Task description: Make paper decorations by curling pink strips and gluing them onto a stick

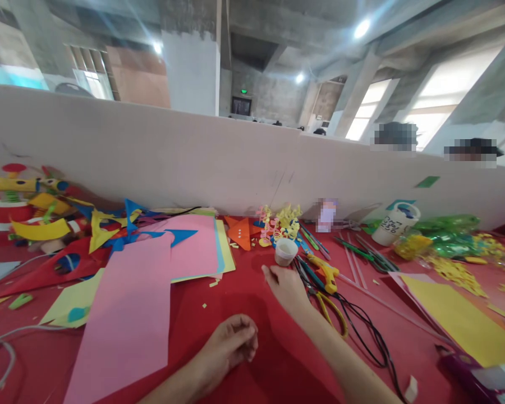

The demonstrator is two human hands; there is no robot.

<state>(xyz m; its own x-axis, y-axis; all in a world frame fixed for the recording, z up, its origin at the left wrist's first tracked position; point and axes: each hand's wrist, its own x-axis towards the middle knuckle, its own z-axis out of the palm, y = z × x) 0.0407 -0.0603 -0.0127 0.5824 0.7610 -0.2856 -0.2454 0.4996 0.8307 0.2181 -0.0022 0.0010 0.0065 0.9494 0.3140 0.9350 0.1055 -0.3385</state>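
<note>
My left hand (pixel 233 341) hovers over the red table near the front, fingers curled in and thumb laid across them. Whatever may be inside those fingers is hidden. Farther forward, my right hand (pixel 287 287) is just in front of a small whitish cup (pixel 286 252), its fingers bent to the left and slightly apart, with nothing visible in them. Behind the cup stand curly yellow paper pieces (pixel 289 220) and pink paper curls (pixel 267 227). A yellow glue gun (pixel 326 274) and yellow-handled scissors (pixel 334 317) lie right of my right wrist.
Pink paper sheets (pixel 128 320) are stacked at the left, beside colourful paper models (pixel 25 210). A black cable (pixel 372 336) runs along the right. Yellow paper (pixel 467 320), a white cup with writing (pixel 393 227) and a purple bottle-like object (pixel 467 367) lie farther right. A white partition (pixel 193 151) bounds the back.
</note>
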